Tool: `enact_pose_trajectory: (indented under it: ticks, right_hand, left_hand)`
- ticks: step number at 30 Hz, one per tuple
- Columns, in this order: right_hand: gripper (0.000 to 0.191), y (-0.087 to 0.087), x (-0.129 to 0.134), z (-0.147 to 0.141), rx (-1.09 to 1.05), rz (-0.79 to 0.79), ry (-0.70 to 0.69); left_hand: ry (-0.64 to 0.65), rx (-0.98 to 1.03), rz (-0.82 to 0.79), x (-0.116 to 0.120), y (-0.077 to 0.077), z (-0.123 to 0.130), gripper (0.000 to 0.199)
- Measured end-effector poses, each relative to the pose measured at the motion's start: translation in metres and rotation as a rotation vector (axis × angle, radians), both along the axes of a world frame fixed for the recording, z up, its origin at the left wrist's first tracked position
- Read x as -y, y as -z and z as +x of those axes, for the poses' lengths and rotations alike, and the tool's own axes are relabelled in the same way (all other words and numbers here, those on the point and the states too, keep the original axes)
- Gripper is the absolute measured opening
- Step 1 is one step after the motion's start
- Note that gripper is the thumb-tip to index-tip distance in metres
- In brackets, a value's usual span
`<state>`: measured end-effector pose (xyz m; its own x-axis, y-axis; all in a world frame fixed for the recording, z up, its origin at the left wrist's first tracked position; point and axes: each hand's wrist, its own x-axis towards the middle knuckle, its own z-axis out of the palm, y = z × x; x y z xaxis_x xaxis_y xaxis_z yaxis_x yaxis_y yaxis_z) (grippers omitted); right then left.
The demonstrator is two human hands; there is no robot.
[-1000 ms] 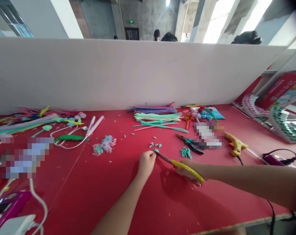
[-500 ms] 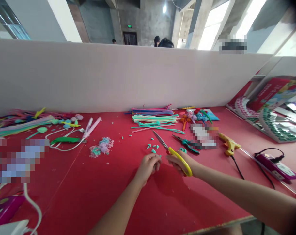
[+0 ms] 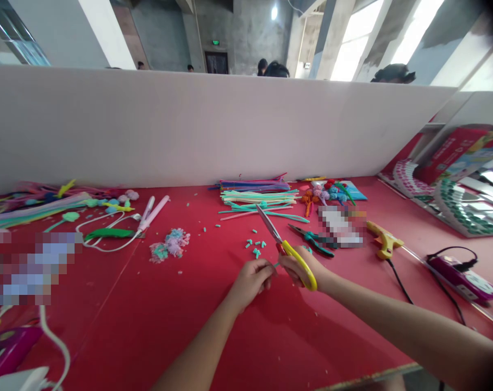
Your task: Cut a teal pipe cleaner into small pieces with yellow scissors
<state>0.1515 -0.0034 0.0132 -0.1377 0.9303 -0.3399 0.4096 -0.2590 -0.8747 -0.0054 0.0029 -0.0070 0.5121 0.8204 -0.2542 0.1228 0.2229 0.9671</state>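
My right hand (image 3: 299, 267) grips yellow-handled scissors (image 3: 289, 248), whose blades point up and away over the table and look nearly closed. Close beside it, my left hand (image 3: 254, 277) has its fingers pinched on a thin teal pipe cleaner (image 3: 276, 265). A short end of that stem sticks out toward my right hand; the rest is hidden by my fingers. Just beyond the left hand lie several short cut teal pieces (image 3: 257, 253) on the red table (image 3: 181, 320). Teal-and-black pliers (image 3: 319, 245) rest past my right hand.
A pipe cleaner bundle (image 3: 258, 196) lies by the white partition (image 3: 213, 125). Fluffy trimmings (image 3: 170, 244) and a pink hair straightener (image 3: 153, 214) are on the left. At right are a yellow glue gun (image 3: 387, 241) and a purple power strip (image 3: 462, 278) with cords.
My left hand has shifted slightly right, and a teal end now shows between the hands. The scissors have risen slightly, and their blades look more closed.
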Motion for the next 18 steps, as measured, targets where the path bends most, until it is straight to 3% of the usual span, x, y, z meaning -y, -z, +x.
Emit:
enact_pose_trajectory:
  ticks: [4,9,13,18]
  right_hand:
    - [0.03,0.005,-0.001,0.006,0.013,-0.056,-0.027]
    - [0.04,0.003,0.011,0.025,0.151,-0.174,-0.156]
    - [0.041,-0.005,0.028,0.035,0.31,-0.105,-0.288]
    - [0.044,-0.008,0.042,0.031,0.362,-0.028,-0.397]
  left_hand:
    - [-0.088,0.022,0.023,-0.003,0.002,-0.002,0.027]
    - [-0.298,0.035,-0.031,-0.011,0.007,-0.008,0.023]
    - [-0.414,0.049,-0.002,-0.015,0.008,-0.009,0.023]
    - [-0.399,0.052,0.034,-0.014,0.007,-0.009,0.024]
